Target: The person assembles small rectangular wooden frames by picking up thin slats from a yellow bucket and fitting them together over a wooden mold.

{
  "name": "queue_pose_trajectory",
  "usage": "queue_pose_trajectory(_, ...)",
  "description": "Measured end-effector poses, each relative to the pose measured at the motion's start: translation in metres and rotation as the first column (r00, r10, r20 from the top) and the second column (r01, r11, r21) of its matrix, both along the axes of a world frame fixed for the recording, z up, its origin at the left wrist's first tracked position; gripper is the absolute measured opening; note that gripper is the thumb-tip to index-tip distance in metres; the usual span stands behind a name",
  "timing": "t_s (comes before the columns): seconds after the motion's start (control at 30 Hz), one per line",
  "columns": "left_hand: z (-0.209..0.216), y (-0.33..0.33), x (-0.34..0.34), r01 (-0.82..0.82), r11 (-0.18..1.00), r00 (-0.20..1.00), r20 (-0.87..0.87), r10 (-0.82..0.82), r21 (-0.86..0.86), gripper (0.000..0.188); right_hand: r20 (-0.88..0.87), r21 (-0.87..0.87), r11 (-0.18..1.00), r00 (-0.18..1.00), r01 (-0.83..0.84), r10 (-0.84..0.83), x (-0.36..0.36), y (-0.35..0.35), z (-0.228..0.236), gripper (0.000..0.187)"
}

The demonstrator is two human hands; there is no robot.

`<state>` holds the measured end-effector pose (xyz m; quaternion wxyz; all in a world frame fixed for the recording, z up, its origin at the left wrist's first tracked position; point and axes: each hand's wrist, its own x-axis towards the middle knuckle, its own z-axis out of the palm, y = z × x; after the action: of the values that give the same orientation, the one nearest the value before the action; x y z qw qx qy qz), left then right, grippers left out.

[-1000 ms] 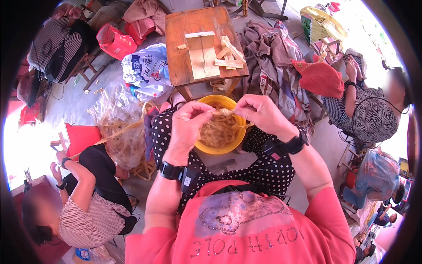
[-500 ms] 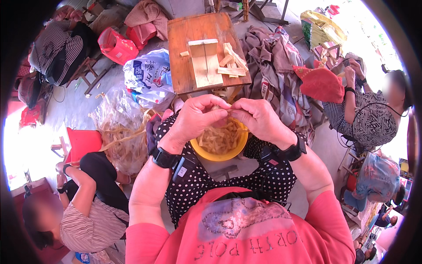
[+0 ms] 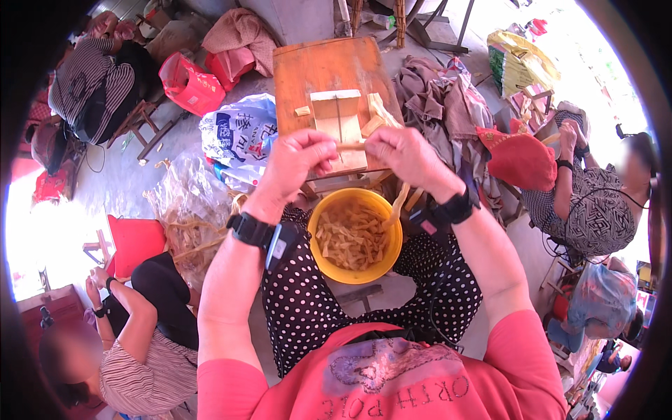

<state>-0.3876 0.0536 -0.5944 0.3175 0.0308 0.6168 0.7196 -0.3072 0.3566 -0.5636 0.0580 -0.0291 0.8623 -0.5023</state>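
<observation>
Between my hands a tan, flat strip [image 3: 351, 146] is stretched over the near end of a wooden jig [image 3: 325, 124], a pale board with an upright end piece and a dark line down its middle. My left hand [image 3: 292, 164] pinches one end of the strip. My right hand [image 3: 407, 159] pinches the other; a longer tan length [image 3: 398, 203] hangs below it toward the bucket. What the strip is made of I cannot make out. Under my hands, between my knees, stands a yellow bucket [image 3: 355, 276] holding many short tan pieces [image 3: 350, 238].
The jig lies on a small wooden table [image 3: 301, 66] with folded pale strips [image 3: 379, 115] beside it. Left are a white-and-blue plastic bag [image 3: 238, 133] and a clear bag [image 3: 185, 203]; right, a heap of brown cloth [image 3: 437, 91]. Other people sit working on both sides.
Both hands have moved away from me, from over the bucket to the jig, and drawn apart with the strip between them. The bucket's contents now show.
</observation>
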Motion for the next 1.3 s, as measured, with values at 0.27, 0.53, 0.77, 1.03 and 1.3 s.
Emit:
queue_pose_trajectory(0.27, -0.058, 0.001, -0.088, 0.003, 0.999, 0.999, -0.045, -0.005, -0.043, 0.023, 0.044, -0.176, 0.982, 0.997, 0.074, -0.068, -0.089, 0.013, -0.069, 0.023)
queue_pose_trajectory(0.53, -0.039, -0.013, -0.039, 0.044, 0.981, 0.999, 0.019, -0.042, -0.189, 0.023, 0.387, -0.293, 0.873, 0.884, 0.39, -0.265, -0.026, 0.016, -0.033, 0.028)
queue_pose_trajectory(0.77, 0.023, -0.008, 0.107, 0.141, 0.989, 0.988, 0.053, -0.143, 0.038, 0.044, 0.499, -0.504, 0.817, 0.867, 0.28, 0.011, 0.103, -0.036, -0.001, 0.032)
queue_pose_trajectory(1.03, 0.013, -0.035, 0.265, 0.003, 0.997, 1.0, -0.012, -0.004, -0.083, 0.031, 0.505, -0.618, 0.668, 0.861, 0.415, -0.068, 0.238, -0.062, 0.027, 0.019)
queue_pose_trajectory(1.3, -0.058, -0.012, 0.349, 0.099, 0.943, 0.99, 0.127, -0.061, -0.317, 0.028, 0.598, -0.465, 0.76, 0.794, 0.455, -0.109, 0.309, -0.02, -0.04, 0.035)
